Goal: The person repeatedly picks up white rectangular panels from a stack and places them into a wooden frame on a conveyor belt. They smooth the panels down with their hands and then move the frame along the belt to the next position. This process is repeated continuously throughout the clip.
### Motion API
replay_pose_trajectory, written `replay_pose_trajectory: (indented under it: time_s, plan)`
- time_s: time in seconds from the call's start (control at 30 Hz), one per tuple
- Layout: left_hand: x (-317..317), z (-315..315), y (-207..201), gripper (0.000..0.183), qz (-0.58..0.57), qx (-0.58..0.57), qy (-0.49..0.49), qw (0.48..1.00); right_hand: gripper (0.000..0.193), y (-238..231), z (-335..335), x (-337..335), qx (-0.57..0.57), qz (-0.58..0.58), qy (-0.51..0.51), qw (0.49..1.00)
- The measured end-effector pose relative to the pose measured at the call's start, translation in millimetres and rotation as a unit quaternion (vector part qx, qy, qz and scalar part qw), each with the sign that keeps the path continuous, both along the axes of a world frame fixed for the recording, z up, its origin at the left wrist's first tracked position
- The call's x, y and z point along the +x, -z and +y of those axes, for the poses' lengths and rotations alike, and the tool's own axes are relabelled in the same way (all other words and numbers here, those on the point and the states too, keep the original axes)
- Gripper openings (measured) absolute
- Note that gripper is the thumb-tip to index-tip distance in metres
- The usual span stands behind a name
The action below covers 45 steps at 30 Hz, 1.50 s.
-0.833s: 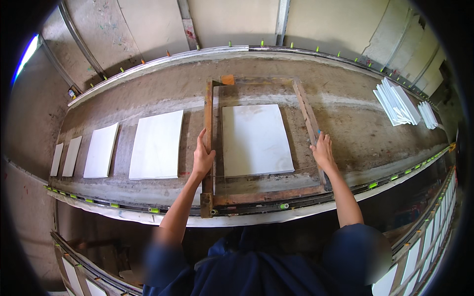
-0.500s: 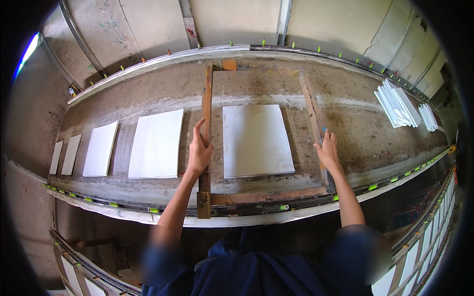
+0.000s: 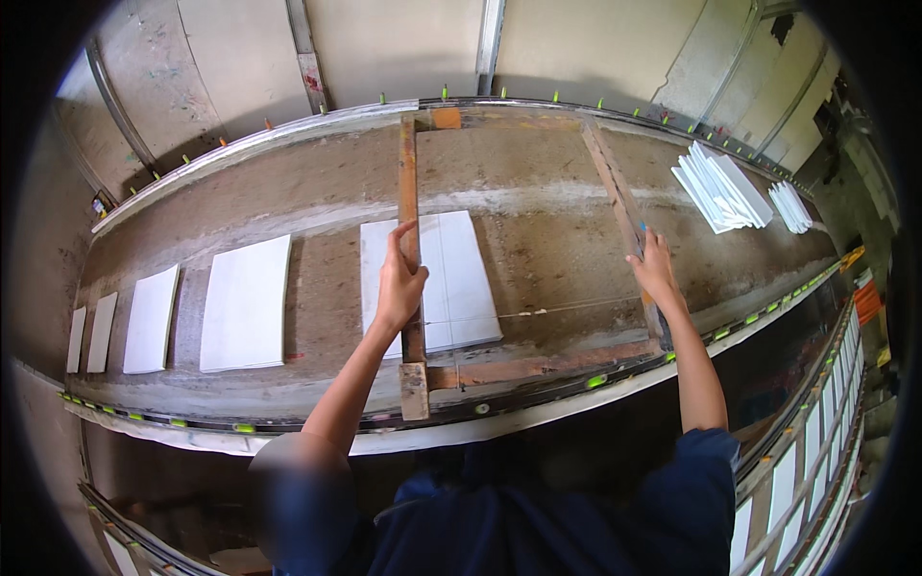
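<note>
Both my hands are on a large rectangular wooden frame (image 3: 547, 367), worn and stained, which lies across the long table. My left hand (image 3: 400, 288) is closed round its left bar, the index finger stretched along the wood. On the right bar, my right hand (image 3: 657, 267) grips with the thumb on the inner side and the fingers over the outer side. Under the frame lies a white sheet (image 3: 459, 278). The left bar crosses over this sheet, so part of it sticks out to the left. Thin lines, like threads, run inside the frame.
Several white sheets (image 3: 245, 302) lie in a row at the left of the brown, stained table (image 3: 327, 288). Stacked white pieces (image 3: 725, 190) stand at the far right. Rails with green clips (image 3: 597, 381) edge the table. A rack with white sheets (image 3: 783, 485) stands at lower right.
The frame has slid right along the table with both my hands on it. Its left bar, earlier left of the white sheet, now lies across it. The view has shifted right too.
</note>
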<state>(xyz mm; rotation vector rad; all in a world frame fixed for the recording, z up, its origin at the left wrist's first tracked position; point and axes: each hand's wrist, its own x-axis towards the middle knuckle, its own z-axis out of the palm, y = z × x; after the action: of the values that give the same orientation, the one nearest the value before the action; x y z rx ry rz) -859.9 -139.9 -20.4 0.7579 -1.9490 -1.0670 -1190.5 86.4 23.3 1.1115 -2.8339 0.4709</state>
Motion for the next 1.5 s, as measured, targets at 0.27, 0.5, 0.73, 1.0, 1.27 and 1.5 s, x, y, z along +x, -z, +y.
replay_pose_trajectory:
  time_s: [0.27, 0.5, 0.73, 1.0, 1.27, 1.5]
  plan:
    - [-118, 56, -8, 0.066, -0.058, 0.03, 0.004, 0.998, 0.071, 55, 53, -142, -0.024, -0.001, -0.027, 0.999]
    - [-175, 96, 52, 0.06, -0.027, -0.01, -0.024, 0.999, 0.066, 86, 84, -196, -0.003, -0.028, -0.066, 0.997]
    - [-171, 105, 85, 0.052, -0.029, 0.011, -0.023, 0.999, 0.07, 96, 86, -206, 0.056, -0.134, -0.107, 0.984]
    - [-176, 114, 84, 0.046, -0.069, 0.01, -0.039, 0.997, 0.075, 116, 92, -224, 0.072, -0.111, -0.143, 0.981]
    - [-198, 135, 68, 0.038, -0.192, -0.009, -0.068, 0.979, 0.07, 92, 106, -222, 0.104, -0.117, -0.104, 0.982]
    - [-213, 149, 54, 0.044, -0.345, -0.126, -0.098, 0.925, 0.062, 92, 108, -213, 0.083, -0.103, -0.096, 0.987]
